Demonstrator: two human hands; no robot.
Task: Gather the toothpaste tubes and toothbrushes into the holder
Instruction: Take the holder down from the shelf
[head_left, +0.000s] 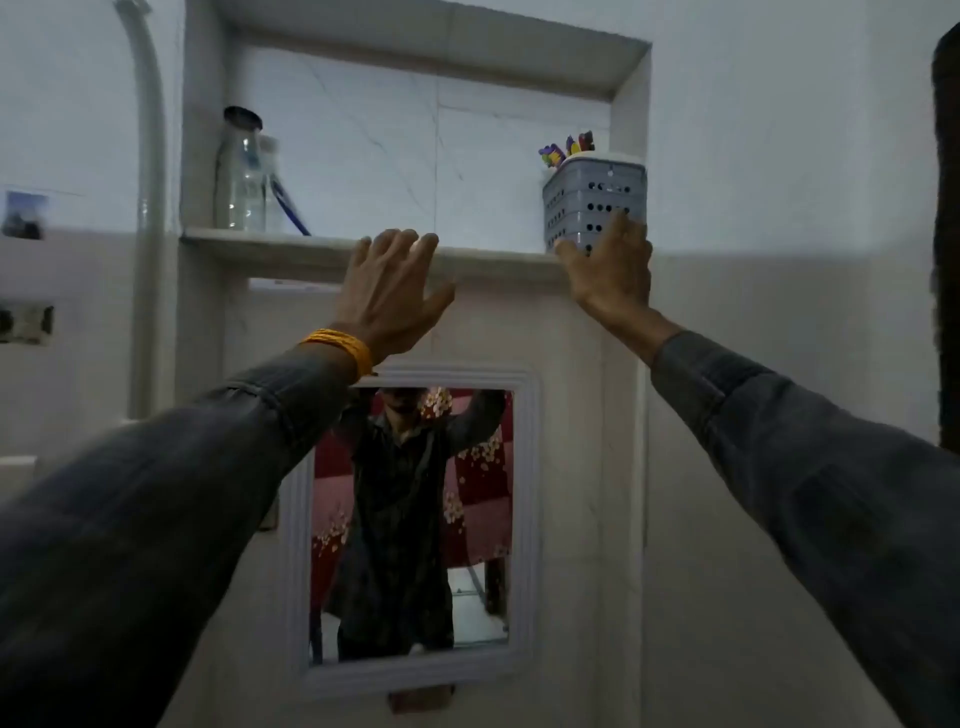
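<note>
A grey perforated holder (592, 200) stands at the right end of a tiled wall-niche shelf (291, 244). Colourful toothbrush heads (566, 149) stick out of its top. My right hand (610, 267) is raised against the holder's lower front, fingers spread and touching its wall. Whether it grips the holder I cannot tell. My left hand (389, 291) is raised with fingers apart at the shelf's front edge, holding nothing. A blue-handled toothbrush (288, 205) leans in a clear glass (270, 182) at the shelf's left end.
A clear glass jar (240, 174) with a dark lid stands at the left of the shelf beside the glass. A white-framed mirror (410, 525) hangs on the wall below. A white pipe (148, 156) runs down the left wall.
</note>
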